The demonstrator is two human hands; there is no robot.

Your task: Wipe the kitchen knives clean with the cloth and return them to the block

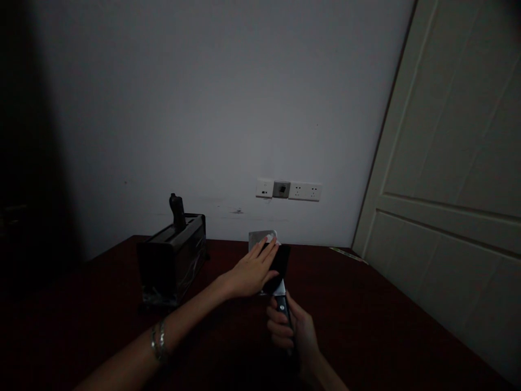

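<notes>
Fingers [267, 252] of the left hand [250, 273] are stretched out pretty flat over the blade of a cleaver [256, 238], not curled around anything. Right hand [293, 328] has its fingers wrapped round the black handle, so the cleaver's held up over the dark red table [350, 304], blade toward the wall [220, 108]. Some black piece [284, 257] covers part of the blade, can't tell what it is, and the left hand hides more. Knife block [173, 255] with a black handle [177, 210] poking out sits off left, sockets [305, 190] behind, pale door [448, 163] on the right.
</notes>
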